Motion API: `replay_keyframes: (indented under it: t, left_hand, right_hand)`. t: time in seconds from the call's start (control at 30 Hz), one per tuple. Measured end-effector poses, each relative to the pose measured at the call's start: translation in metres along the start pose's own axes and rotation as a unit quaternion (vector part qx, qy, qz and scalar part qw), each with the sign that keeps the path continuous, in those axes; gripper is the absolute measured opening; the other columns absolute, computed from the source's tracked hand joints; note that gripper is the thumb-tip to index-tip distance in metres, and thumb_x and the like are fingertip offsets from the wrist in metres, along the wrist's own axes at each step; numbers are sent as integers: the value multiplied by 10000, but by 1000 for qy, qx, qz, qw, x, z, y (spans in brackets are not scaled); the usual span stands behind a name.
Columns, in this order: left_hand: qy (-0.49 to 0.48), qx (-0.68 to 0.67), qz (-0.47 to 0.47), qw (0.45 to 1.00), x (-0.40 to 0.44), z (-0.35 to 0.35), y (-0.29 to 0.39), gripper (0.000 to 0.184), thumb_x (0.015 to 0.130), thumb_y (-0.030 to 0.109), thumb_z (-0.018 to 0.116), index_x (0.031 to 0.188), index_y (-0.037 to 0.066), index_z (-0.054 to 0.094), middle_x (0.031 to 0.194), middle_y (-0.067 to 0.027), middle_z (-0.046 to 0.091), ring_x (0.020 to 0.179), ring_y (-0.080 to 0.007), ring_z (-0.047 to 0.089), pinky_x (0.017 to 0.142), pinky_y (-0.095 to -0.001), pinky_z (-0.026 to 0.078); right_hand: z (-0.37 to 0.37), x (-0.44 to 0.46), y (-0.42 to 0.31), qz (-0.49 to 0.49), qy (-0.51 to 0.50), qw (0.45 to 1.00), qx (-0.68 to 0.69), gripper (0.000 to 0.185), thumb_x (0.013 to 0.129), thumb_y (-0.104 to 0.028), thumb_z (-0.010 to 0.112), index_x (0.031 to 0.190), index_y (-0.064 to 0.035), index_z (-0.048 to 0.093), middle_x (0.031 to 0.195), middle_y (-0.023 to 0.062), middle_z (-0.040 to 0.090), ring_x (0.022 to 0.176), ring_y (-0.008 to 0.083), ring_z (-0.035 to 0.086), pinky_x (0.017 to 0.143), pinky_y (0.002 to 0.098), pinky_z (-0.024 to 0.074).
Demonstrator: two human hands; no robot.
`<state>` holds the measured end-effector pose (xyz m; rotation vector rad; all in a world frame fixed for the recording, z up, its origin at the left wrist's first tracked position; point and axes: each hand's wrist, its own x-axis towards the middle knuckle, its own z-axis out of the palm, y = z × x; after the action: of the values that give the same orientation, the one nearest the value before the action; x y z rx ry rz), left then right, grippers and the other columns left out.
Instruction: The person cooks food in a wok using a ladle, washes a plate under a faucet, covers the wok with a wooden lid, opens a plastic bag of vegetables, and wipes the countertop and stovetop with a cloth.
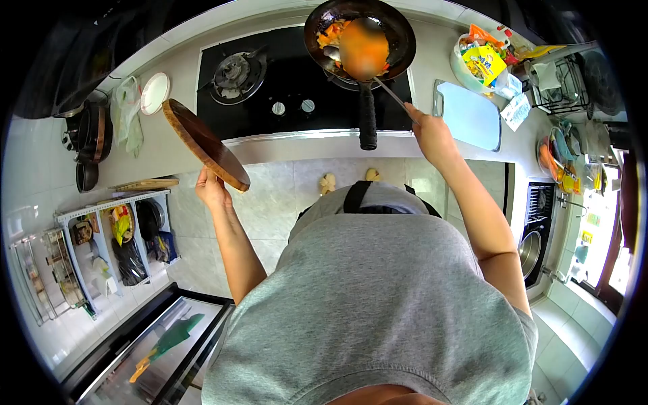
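My left hand [213, 189] is closed on a round wooden lid [202, 144], gripping it near its lower edge. The lid is tilted steeply, in front of the left part of the hob. My right hand [432, 135] is wrapped around the thin metal handle of a spatula [395, 96], which reaches into a dark wok [401, 34]. The spatula's head is mostly hidden by a blurred patch over the wok. Orange and red pieces of food [331, 35] show around that patch. The wok sits on the right burner, its black handle [367, 118] pointing toward me.
Left of the wok is a bare burner [233, 76] on the black hob [283, 74]. A white plate [155, 93] lies on the left counter. To the right are a pale cutting board [468, 115] and a tub of packets [466, 71]. A rack [111, 202] stands at left.
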<state>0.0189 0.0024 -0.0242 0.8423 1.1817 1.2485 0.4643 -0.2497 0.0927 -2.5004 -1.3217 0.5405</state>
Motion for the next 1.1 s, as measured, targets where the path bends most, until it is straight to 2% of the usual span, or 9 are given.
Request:
replay_keyframes:
  t: [0.1,0.23,0.33,0.5,0.57,0.63,0.73,0.97,1.1]
  left_hand:
    - [-11,2,2,1000,-1,0,0,218,932,42,630,1111,-76,673,1027,-120,710,890,-185,684,816,-301,562]
    - [-15,0,19,1000,-6,-3,1,213,927,41,637,1099,-77,678,1017,-119,713,874,-182,685,811,-288,557]
    - [-19,2,22,1000,-8,-2,2,213,921,47,649,1092,-76,682,1012,-118,714,875,-182,685,813,-285,554]
    - [-5,15,20,1000,-3,-3,3,219,916,66,667,1085,-72,687,1006,-121,716,886,-185,683,823,-287,550]
    - [3,12,23,1000,-3,-2,2,225,911,64,669,1087,-76,685,1005,-122,716,883,-187,684,823,-285,550]
    - [4,10,24,1000,-4,2,4,222,912,61,666,1085,-77,686,1004,-122,716,881,-187,684,821,-285,551]
    - [2,13,22,1000,-4,4,4,217,915,56,659,1082,-79,687,1006,-123,715,883,-188,683,820,-286,552]
    - [-13,27,19,999,1,6,1,213,923,48,644,1083,-86,684,1011,-126,713,882,-188,683,817,-291,555]
    - [-17,12,12,1000,-8,2,0,220,921,52,650,1090,-84,682,1011,-124,714,883,-185,682,816,-290,554]
  right_hand:
    - [-2,12,12,12,35,997,-70,477,909,-65,504,1374,-162,552,824,255,665,788,420,656,750,503,521]
    - [-21,7,31,-11,83,995,-49,484,906,-81,518,1373,-204,556,795,241,665,763,406,660,730,498,527]
    - [-21,15,35,25,124,987,-94,508,906,-106,530,1397,-239,530,772,219,676,724,382,669,687,491,531]
    - [16,10,31,45,80,992,-84,516,907,-103,526,1401,-250,522,764,220,675,713,397,667,692,507,531]
    - [16,-4,33,-7,77,997,-30,521,900,-96,531,1397,-251,525,770,225,670,725,405,664,697,514,531]
    - [7,-2,35,-3,75,997,-33,516,898,-92,525,1389,-249,533,771,230,665,719,409,658,697,516,531]
    - [-2,29,40,30,132,986,-98,514,903,-98,501,1392,-255,534,788,217,679,717,386,666,693,494,537]
    - [-15,65,36,60,97,985,-132,507,903,-103,502,1388,-247,538,857,203,695,815,380,677,752,488,538]
    - [-20,47,39,48,108,992,-44,504,912,-112,490,1397,-244,528,886,233,686,845,404,665,788,491,529]
